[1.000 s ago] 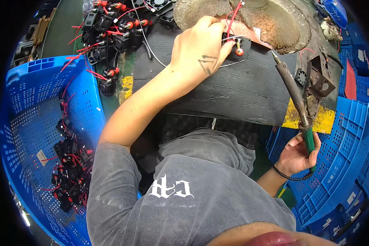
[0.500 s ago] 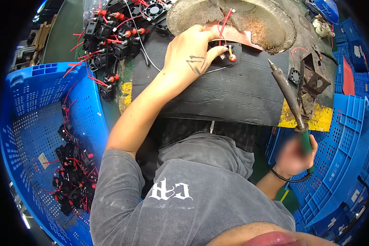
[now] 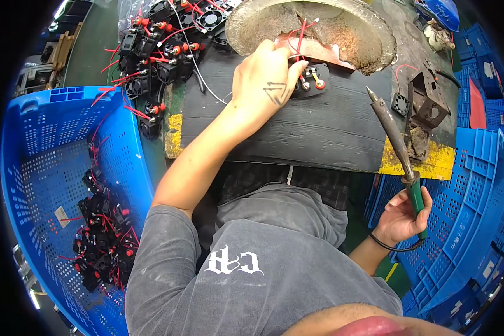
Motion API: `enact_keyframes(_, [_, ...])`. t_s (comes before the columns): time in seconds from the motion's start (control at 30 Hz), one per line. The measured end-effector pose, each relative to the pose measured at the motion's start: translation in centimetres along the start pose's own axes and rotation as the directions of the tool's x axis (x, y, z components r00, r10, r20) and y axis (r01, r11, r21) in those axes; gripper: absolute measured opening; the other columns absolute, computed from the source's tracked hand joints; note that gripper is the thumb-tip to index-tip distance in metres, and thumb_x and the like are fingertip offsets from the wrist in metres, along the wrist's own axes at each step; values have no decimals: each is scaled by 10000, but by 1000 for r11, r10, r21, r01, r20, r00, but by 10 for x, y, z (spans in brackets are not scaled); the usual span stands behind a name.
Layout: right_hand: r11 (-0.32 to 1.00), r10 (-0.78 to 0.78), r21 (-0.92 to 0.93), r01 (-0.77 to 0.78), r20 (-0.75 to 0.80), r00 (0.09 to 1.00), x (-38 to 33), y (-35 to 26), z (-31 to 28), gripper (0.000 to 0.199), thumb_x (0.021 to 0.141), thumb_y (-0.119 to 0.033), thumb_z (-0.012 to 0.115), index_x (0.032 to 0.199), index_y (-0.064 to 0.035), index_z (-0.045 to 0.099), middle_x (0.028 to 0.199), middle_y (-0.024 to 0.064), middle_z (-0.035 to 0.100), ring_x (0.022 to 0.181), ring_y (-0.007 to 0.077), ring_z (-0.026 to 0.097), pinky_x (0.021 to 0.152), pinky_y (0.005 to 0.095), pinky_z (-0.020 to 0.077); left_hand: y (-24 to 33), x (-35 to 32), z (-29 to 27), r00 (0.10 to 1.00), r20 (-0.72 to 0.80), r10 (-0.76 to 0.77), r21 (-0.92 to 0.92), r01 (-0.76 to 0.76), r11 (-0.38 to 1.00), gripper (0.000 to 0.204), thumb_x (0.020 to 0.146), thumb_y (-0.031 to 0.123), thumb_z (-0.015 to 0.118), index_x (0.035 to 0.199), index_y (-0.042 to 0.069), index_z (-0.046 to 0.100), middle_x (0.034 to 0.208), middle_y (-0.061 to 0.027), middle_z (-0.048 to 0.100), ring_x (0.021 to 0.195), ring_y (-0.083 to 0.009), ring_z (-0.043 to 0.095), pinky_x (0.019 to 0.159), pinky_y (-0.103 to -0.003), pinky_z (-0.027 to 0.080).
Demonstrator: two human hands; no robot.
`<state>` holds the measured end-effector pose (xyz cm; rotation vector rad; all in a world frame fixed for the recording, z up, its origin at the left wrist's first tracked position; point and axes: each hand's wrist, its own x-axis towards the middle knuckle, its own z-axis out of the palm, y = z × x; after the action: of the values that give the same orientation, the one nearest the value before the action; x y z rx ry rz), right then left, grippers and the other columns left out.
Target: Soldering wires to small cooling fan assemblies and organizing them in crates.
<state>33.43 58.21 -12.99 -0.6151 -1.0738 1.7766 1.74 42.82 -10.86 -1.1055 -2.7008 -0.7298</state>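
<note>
My left hand [image 3: 260,89] is over the dark board [image 3: 297,137], thumb and forefinger pinched together at a red wire [image 3: 301,37] that rises from between them. Just beside the thumb is a small black fan unit [image 3: 326,88], with a red-collared terminal and a metal terminal showing; my fingers cover its left part. A thin silvery wire [image 3: 211,89] runs under this hand. Lower right, my right hand [image 3: 399,223] is closed round the green handle of a soldering iron [image 3: 395,131]. The iron's tip points up and left, apart from the fan unit.
A crusty round metal dish [image 3: 375,42] holding a copper-coloured piece sits behind the board. Many wired fans [image 3: 168,70] are heaped at back left. A blue crate [image 3: 36,168] with more fans stands left. A rusty metal stand [image 3: 431,103] and loose fan [image 3: 400,104] lie right.
My left hand has shifted slightly down with the red wire, which stands more upright. The fan unit also appears slightly lower. My right hand still holds the soldering iron, nearly unmoved.
</note>
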Motion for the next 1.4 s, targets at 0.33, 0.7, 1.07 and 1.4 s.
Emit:
enact_keyframes(0.33, [1000, -15, -23, 17, 80, 997, -1, -1, -10, 534, 973, -435, 501, 1271, 1, 578, 912, 216, 681, 631, 211, 641, 449, 253, 494, -5, 1, 10, 998, -41, -56, -223, 46, 974, 233, 895, 252, 671, 947, 30, 719, 879, -188, 621, 812, -378, 649, 741, -447, 520])
enact_keyframes(0.7, [999, -10, -30, 12, 74, 997, 0, 0, -12, 550, 950, -438, 527, 1267, 9, 570, 927, 225, 683, 639, 212, 646, 443, 255, 494, -9, 4, 5, 985, 79, -153, -408, 172, 897, 239, 882, 264, 695, 1004, 67, 752, 826, -182, 712, 781, -337, 698, 710, -384, 527])
enact_keyframes(1.07, [1000, -4, -23, 6, 88, 996, 2, 2, -9, 559, 948, -441, 530, 1273, 11, 569, 957, 240, 683, 646, 211, 646, 451, 252, 495, -25, 9, 20, 975, 99, -198, -492, 221, 842, 288, 827, 282, 760, 948, 21, 746, 801, -163, 733, 745, -265, 728, 698, -349, 535])
enact_keyframes(1.4, [1000, 6, -16, -4, 96, 995, 4, 2, -11, 552, 959, -447, 517, 1275, 2, 575, 945, 229, 679, 645, 214, 636, 448, 249, 482, -16, 11, 12, 969, 133, -208, -351, 243, 904, 324, 809, 346, 766, 925, 43, 762, 799, -151, 727, 742, -311, 714, 698, -373, 538])
